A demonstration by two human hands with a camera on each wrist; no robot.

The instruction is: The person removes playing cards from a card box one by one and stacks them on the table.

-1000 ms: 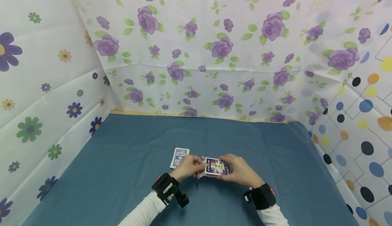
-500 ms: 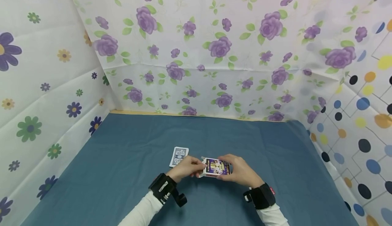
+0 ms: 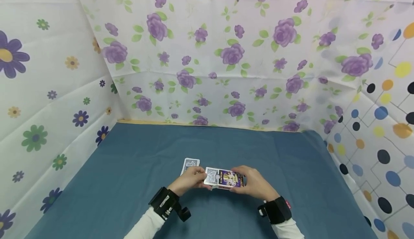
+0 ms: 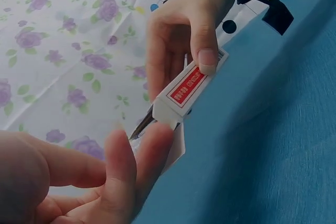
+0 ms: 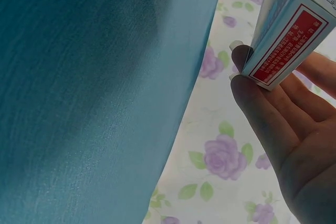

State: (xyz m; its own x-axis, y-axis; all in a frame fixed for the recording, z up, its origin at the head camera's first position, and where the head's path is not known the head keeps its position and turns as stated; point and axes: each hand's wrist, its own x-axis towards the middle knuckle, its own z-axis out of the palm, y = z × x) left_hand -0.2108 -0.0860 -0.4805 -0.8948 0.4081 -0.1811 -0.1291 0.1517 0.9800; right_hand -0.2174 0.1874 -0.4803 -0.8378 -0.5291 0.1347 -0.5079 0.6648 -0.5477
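Note:
A playing-card box, purple on its face, is gripped at its right end between the thumb and fingers of my right hand. From its open left end sticks a playing card or stack of cards, blue-and-white back up. My left hand pinches the outer end of it. The left wrist view shows the box's white side with a red label and an open flap. In the right wrist view, thumb and fingers hold the box. Another blue-backed card lies behind my left hand, partly covered.
A blue cloth covers the table. Behind it hangs a sheet with purple flowers; patterned sheets also close off the left and right sides. Dark camera straps sit on both wrists.
My left hand has moved left, and the blue-backed card or stack now shows outside the box. My right hand keeps the box nearly still. The head view has tilted up slightly.

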